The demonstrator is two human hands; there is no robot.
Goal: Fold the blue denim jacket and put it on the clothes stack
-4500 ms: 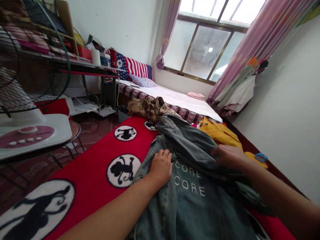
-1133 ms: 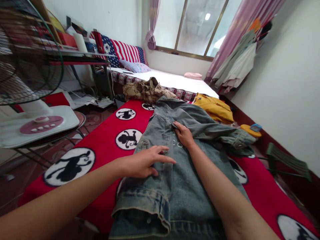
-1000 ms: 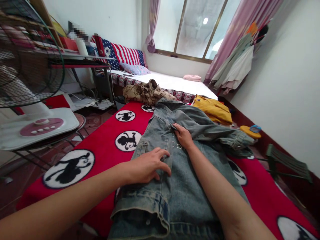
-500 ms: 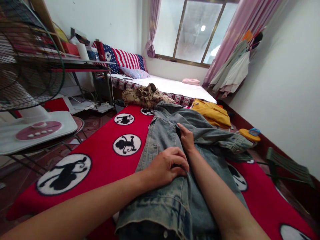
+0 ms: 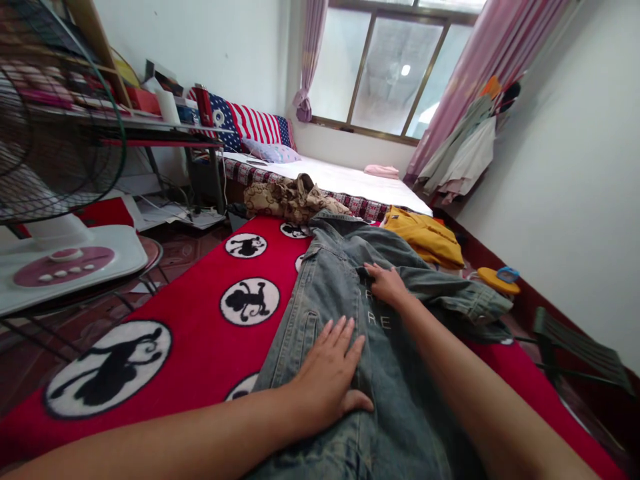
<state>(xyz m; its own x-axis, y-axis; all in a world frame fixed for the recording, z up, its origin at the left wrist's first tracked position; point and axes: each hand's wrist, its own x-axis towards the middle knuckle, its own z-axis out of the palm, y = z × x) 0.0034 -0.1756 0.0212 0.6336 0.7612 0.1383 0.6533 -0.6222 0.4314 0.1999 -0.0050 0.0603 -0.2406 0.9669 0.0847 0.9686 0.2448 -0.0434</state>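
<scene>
The person's left hand (image 5: 327,393) lies on a washed denim jacket (image 5: 320,320) at lower centre, palm down, its fingers spread and straight and its thumb out to the side, pressing flat without gripping. The right hand (image 5: 387,283) rests higher up on the jacket, just below the collar, with its fingers extended together toward the front edge. They seem to lie on the denim, but from this angle I cannot tell whether the fingertips pinch that edge.

The jacket lies lengthwise on a red rug (image 5: 195,340) printed with black monkey silhouettes in white circles. Its collar points toward the upper middle of the frame, and pale printed letters (image 5: 383,321) show just below the right hand. One sleeve (image 5: 473,300) stretches to the right.

A brown patterned cloth (image 5: 287,200) lies just beyond the collar, and a yellow garment (image 5: 423,237) lies to the right of it. Further right, a round yellow object (image 5: 495,280) sits near a green folding stool (image 5: 575,353).

At the upper left stand an electric fan (image 5: 55,133) and a cluttered desk (image 5: 150,127). Behind the rug, a low bed (image 5: 340,183) runs beneath the window (image 5: 390,73), with a flag-patterned pillow (image 5: 253,123) at its left end. Pink curtains (image 5: 493,60) and hanging clothes (image 5: 467,150) fill the upper right.
</scene>
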